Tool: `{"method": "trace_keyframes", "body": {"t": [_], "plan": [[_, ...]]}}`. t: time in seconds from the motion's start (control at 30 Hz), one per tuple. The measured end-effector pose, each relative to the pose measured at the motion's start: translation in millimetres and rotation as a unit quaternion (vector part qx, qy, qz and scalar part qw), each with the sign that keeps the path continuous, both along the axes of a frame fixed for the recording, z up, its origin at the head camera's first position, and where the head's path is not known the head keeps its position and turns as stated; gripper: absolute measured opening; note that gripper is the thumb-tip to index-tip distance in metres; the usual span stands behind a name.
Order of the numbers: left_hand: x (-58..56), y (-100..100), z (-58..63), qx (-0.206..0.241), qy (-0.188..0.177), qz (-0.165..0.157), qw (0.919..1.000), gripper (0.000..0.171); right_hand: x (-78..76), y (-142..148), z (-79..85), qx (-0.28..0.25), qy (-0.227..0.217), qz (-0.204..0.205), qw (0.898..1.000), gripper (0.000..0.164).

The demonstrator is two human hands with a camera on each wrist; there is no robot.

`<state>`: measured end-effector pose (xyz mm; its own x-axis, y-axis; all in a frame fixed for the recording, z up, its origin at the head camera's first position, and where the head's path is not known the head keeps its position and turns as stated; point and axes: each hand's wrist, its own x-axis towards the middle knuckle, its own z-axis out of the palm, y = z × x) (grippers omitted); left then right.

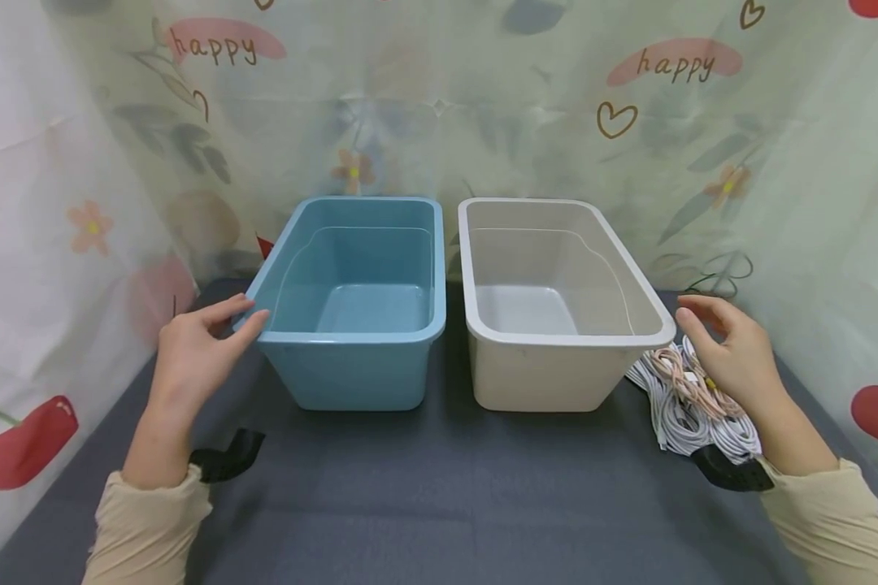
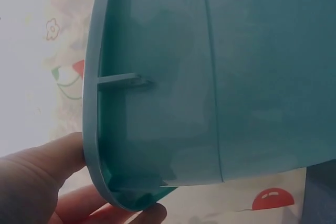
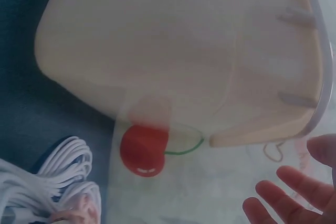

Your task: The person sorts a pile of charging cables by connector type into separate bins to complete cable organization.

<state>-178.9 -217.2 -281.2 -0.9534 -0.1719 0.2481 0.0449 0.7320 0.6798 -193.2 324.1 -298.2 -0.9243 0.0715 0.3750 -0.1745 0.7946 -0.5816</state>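
A blue plastic bin (image 1: 347, 374) stands upright in the head view, with a beige bin (image 1: 549, 378) to its right. My left hand (image 1: 193, 357) is at the blue bin's near left corner, thumb and fingertips touching the rim (image 2: 90, 108) with the fingers fairly straight. Beyond the beige bin's near right corner is my right hand (image 1: 739, 349), its fingers spread and loosely bent around nothing. In the right wrist view its fingertips (image 3: 254, 208) stand apart from the beige rim. Bundled white and pinkish cables (image 1: 691, 398) lie below that hand.
A dark grey cloth (image 1: 439, 504) covers the table. Patterned curtains (image 1: 439, 106) hang close behind the bins and along both sides. A narrow gap separates the two bins. Black straps (image 1: 228, 457) stick out from both wrists. A thin dark looped cord (image 1: 724, 275) shows behind the right hand.
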Motion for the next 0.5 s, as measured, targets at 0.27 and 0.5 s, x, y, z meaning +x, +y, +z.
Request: {"method": "trace_keyframes", "body": {"t": [0.27,0.5], "plan": [[-0.9,-2,-2.7,0.021,-0.002,0.013,0.9997,0.061,1.6,18,-16.9,0.011,-0.028,-0.036,0.999,0.049],[-0.9,-2,-6.3,0.041,0.01,0.025,0.9988,0.06,6.2,36,-33.1,0.004,-0.082,-0.05,0.995,0.053]]}}
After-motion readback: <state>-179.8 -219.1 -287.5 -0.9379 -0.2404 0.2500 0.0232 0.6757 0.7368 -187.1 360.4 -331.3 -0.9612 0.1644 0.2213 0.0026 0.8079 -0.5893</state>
